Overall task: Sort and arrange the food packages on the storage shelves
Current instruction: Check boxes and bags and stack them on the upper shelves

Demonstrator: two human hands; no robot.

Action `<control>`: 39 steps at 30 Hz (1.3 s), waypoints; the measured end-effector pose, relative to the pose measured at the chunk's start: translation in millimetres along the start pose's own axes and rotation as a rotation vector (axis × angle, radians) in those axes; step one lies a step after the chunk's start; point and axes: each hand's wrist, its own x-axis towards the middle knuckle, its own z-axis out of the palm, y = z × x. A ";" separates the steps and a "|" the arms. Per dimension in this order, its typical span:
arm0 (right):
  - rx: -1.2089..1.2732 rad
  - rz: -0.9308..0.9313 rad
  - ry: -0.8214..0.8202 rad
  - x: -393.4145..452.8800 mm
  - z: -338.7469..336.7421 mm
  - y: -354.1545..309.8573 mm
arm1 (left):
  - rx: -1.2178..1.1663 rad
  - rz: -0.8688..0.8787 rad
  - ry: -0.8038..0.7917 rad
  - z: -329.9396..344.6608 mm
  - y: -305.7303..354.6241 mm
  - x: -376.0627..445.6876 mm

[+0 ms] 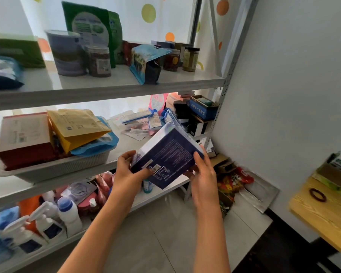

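A dark blue box (pixel 165 156) is held tilted in front of the middle shelf (pixel 126 146), the left hand (pixel 126 170) gripping its lower corner, the right hand (pixel 203 170) its right edge. Left of the hands, a white basket (pixel 53 168) holds a red-and-white carton (pixel 24 138), a yellow pouch (pixel 77 127) and a blue pouch (pixel 98 146).

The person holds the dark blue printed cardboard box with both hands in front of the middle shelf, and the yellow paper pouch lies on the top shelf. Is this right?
Not quite. The head view shows the yellow paper pouch on the middle shelf, leaning in the white plastic basket, not on the top shelf. The rest holds: the left hand and right hand hold the dark blue printed cardboard box.
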 end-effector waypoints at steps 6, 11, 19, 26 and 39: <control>0.171 0.063 0.001 -4.3 2.5 -3.2 | -0.435 -0.083 0.008 -9.5 18.7 7.6; 0.224 0.150 0.022 -4.5 20.6 -1.4 | -0.474 -0.101 0.066 -22.7 26.1 11.3; 0.176 0.022 -0.034 11.2 68.1 -8.7 | -0.202 0.035 0.151 -39.8 45.5 17.0; 0.044 -0.062 -0.168 38.4 132.7 -29.8 | -0.241 0.235 0.171 -87.9 92.9 21.2; -0.195 -0.408 -0.409 118.9 272.3 -107.1 | 0.266 0.416 0.386 -151.6 224.7 83.3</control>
